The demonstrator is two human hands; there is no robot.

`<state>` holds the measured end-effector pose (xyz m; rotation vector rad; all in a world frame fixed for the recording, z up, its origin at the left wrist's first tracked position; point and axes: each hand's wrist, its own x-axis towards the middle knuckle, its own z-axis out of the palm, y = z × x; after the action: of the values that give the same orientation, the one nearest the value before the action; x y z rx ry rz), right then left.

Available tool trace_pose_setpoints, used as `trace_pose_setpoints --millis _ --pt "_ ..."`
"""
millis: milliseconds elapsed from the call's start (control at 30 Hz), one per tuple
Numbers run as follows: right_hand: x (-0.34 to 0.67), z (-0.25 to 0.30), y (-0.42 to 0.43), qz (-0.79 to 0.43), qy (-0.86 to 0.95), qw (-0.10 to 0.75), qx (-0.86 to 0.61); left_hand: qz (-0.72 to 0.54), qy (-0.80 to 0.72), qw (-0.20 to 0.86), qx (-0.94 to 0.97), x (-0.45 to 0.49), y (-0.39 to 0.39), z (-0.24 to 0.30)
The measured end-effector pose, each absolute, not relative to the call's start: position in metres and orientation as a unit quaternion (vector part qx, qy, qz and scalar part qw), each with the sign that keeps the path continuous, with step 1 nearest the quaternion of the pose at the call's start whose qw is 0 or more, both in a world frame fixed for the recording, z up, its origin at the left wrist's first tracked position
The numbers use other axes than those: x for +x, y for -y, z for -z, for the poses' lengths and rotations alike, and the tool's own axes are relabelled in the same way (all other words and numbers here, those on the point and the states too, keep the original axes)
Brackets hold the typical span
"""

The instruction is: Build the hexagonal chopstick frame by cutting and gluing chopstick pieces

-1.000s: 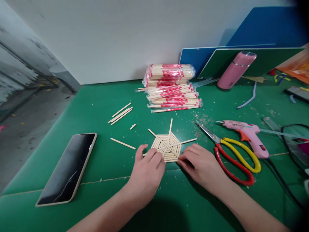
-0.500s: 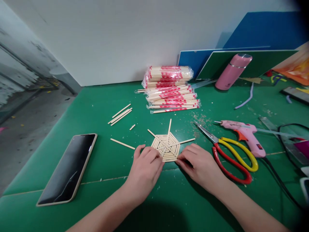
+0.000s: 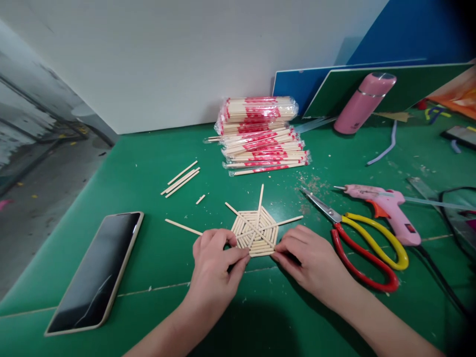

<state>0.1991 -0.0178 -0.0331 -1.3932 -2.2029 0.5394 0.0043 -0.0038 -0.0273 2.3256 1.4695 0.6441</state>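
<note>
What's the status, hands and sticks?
Left hand, right hand: pinching near corners of stick web. Web flat on table. Scissors at right, apart from web.

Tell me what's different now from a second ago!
The left hand moved a little to the person's left and spread its fingers, so it now covers one end of a loose stick. Its fingertips are at the near left corner of the stick web. The right hand stayed at the near right corner; the scissors and phone stayed put.
</note>
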Motion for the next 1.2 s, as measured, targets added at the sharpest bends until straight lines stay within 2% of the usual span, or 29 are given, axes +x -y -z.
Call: trace_pose_setpoints --millis 367,600,800,1200 --pt "0.199 0.033 0.017 -0.198 0.803 0.236 -0.510 -0.212 -0.512 0.115 0.824 0.005 0.005 0.027" --pt "0.199 0.035 0.020 -0.141 0.821 0.216 -0.510 -0.230 -0.523 0.020 0.820 0.006 0.022 0.025" --pt "0.195 0.033 0.024 -0.110 0.814 0.192 -0.536 -0.164 -0.550 0.025 0.818 0.009 0.029 0.025" --pt "0.190 0.032 0.024 -0.096 0.812 0.191 -0.543 -0.174 -0.517 -0.002 0.838 0.009 0.019 0.027"
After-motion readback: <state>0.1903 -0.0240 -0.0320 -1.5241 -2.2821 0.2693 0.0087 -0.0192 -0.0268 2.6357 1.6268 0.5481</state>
